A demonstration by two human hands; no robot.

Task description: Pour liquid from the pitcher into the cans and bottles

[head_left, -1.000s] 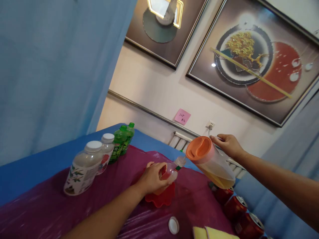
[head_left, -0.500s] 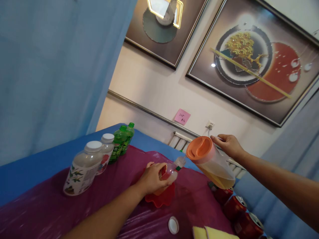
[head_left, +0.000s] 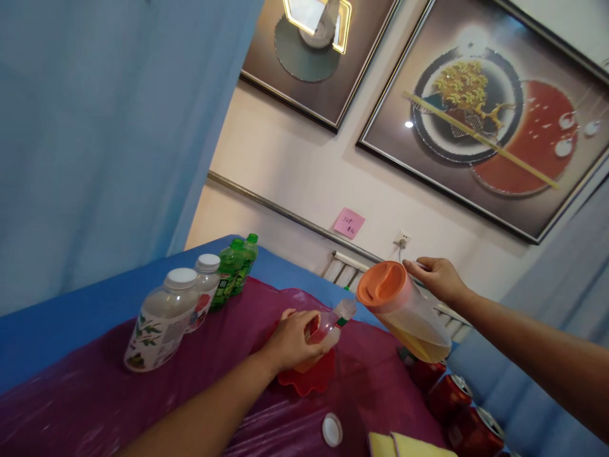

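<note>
My left hand [head_left: 295,339] is wrapped round a clear plastic bottle [head_left: 328,325], which leans to the right with its mouth uncapped. Beneath it lies a red scalloped dish [head_left: 309,379], partly covered by the hand and bottle. Gripped by its handle in my right hand [head_left: 440,279] is a translucent pitcher [head_left: 413,324] with an orange lid [head_left: 383,284]. The pitcher is tilted left, its spout close to the bottle's mouth, and yellowish liquid lies low inside it. Whether a stream runs between them is too small to tell.
Two white-capped bottles [head_left: 164,320] and two green bottles [head_left: 231,273] stand at left on purple sheeting [head_left: 200,397]. Several red cans [head_left: 450,397] line the right edge. A white cap [head_left: 332,430] and a yellow cloth [head_left: 413,445] lie in front. Behind is a wall with a metal rail [head_left: 285,212].
Almost nothing differs. The whole view has shifted very slightly, while both hands keep their hold on the bottle and the pitcher in the same pose.
</note>
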